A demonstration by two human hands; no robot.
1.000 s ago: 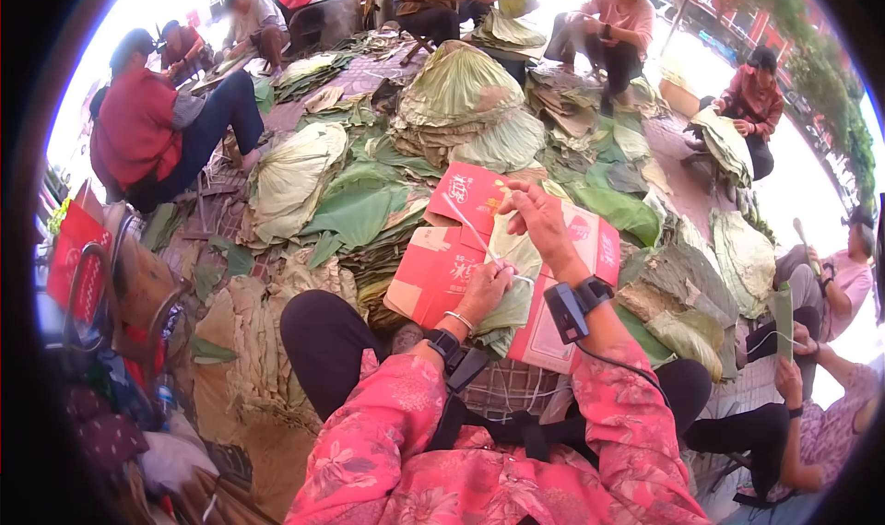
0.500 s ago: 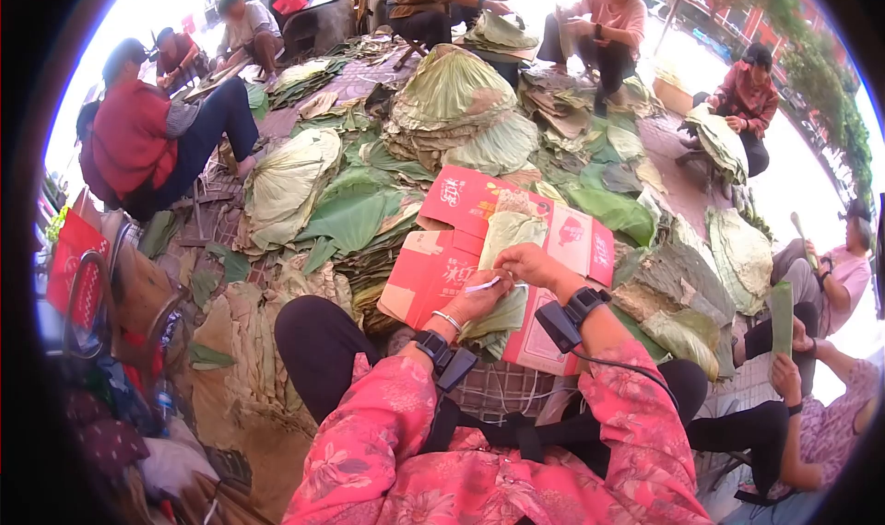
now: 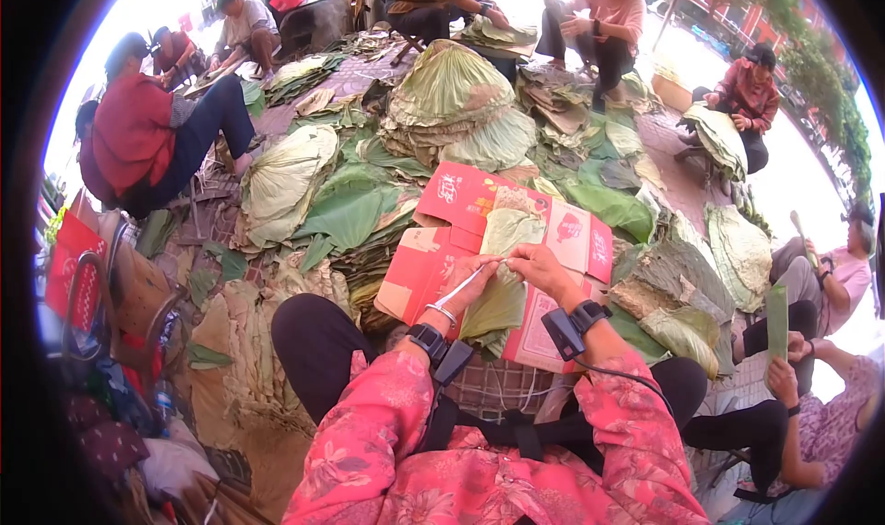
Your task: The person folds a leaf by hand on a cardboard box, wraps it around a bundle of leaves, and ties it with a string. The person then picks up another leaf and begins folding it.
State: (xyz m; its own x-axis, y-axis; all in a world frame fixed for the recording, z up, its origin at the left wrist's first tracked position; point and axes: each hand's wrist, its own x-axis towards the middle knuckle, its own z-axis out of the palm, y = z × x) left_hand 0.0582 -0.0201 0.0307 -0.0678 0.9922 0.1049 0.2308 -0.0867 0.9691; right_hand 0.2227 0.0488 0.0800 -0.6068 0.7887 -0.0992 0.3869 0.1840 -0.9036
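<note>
On a flattened red cardboard box (image 3: 426, 271) across my lap lies a folded dried leaf (image 3: 510, 230), pale green and brownish at its far end. My left hand (image 3: 472, 290) is closed in a pinch on a thin white strip (image 3: 458, 287), whose loose end trails over the back of the hand toward the wrist. Fingertips of my right hand (image 3: 542, 271) meet those of the left above the leaf, pinching the strip's other end. Exactly how the strip sits between the fingertips is too small to make out.
Ahead rises a tall stack of dried leaves (image 3: 452, 87), with greener leaves (image 3: 355, 212) spread around it. A leaf pile (image 3: 678, 290) lies to my right. At left stands a metal-framed chair (image 3: 129, 294) with bags. Several people sit around, handling leaves.
My hands have come together at the fingertips over the leaf. The white strip, earlier pointing out from my left hand, now stretches back along it toward the wrist.
</note>
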